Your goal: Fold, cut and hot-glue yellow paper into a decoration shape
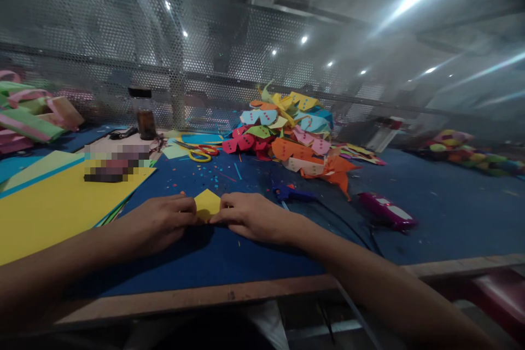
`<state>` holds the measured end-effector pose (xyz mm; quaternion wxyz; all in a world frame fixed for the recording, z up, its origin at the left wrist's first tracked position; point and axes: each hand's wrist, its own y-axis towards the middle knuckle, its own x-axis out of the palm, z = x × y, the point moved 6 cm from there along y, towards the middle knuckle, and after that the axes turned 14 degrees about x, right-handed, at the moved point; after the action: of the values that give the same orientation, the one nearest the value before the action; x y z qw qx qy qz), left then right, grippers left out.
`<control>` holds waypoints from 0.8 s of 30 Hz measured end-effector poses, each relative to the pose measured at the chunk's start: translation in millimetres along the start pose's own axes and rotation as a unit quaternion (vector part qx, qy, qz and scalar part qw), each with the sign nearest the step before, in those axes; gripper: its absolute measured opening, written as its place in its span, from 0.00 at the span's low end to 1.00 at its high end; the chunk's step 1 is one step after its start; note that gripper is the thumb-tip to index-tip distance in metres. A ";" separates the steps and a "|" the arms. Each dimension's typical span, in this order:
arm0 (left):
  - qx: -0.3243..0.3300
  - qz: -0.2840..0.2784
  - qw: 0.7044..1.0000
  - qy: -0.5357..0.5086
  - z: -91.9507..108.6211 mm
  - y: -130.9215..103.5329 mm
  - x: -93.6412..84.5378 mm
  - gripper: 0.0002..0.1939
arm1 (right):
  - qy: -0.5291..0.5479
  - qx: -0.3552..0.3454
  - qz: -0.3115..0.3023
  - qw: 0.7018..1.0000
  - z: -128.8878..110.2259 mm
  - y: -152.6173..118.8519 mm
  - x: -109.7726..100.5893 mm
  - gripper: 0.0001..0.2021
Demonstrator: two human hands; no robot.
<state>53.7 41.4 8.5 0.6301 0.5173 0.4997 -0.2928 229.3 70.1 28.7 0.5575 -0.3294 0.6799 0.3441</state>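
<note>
A small folded piece of yellow paper point(207, 205) lies low over the blue tabletop between my two hands, its pointed top facing away from me. My left hand point(166, 221) pinches its left side with curled fingers. On the right side, my right hand point(250, 216) grips the paper's edge between thumb and fingers. Colored paper scraps point(209, 175) are scattered just beyond the hands. Scissors with yellow and red handles point(200, 153) lie behind the scraps.
Large yellow sheets point(61, 197) are stacked at left. Behind stand a jar point(145, 115) and a pile of colorful folded paper shapes point(287, 131). A blue glue gun point(293, 193) with a cord and a purple device point(388, 211) lie right. The table's front edge point(229, 294) is near.
</note>
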 end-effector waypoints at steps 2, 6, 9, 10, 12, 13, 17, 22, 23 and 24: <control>-0.002 0.000 1.000 -0.001 0.1 1.3 -0.7 0.22 | 0.012 -0.003 0.002 1.000 -0.1 0.2 -0.4 0.15; -0.010 0.002 1.000 0.005 1.8 4.6 -2.2 0.19 | 0.025 -0.005 0.004 1.000 -0.6 0.6 -0.4 0.15; -0.009 0.008 1.000 0.008 4.1 7.0 -3.1 0.18 | 0.020 -0.005 0.003 1.000 -1.4 0.8 0.1 0.14; -0.008 0.010 1.000 0.006 4.7 7.5 -3.2 0.18 | 0.017 -0.005 0.002 1.000 -1.8 0.8 0.1 0.13; -0.007 0.010 1.000 0.004 5.4 8.2 -3.1 0.19 | 0.012 -0.004 -0.002 1.000 -2.5 0.7 0.3 0.12; -0.006 0.009 1.000 0.005 5.6 8.5 -3.0 0.19 | 0.010 -0.004 -0.004 1.000 -2.9 0.7 0.3 0.12; 0.001 0.006 1.000 0.018 6.1 9.8 -3.8 0.19 | -0.002 0.000 -0.006 1.000 -3.4 1.2 0.6 0.12; -0.008 0.005 1.000 0.005 3.0 8.9 -4.9 0.16 | 0.002 -0.002 -0.002 1.000 -2.5 2.1 0.0 0.11; -0.009 0.007 1.000 0.001 2.2 8.5 -5.0 0.16 | 0.009 -0.003 0.000 1.000 -2.3 2.1 -0.4 0.11; -0.011 0.009 1.000 -0.003 1.4 8.1 -4.9 0.16 | 0.018 -0.003 0.002 1.000 -2.2 2.1 -0.9 0.10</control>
<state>59.8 41.7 15.9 0.6403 0.5139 0.4958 -0.2830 226.5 69.5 30.1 0.5436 -0.3354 0.6896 0.3412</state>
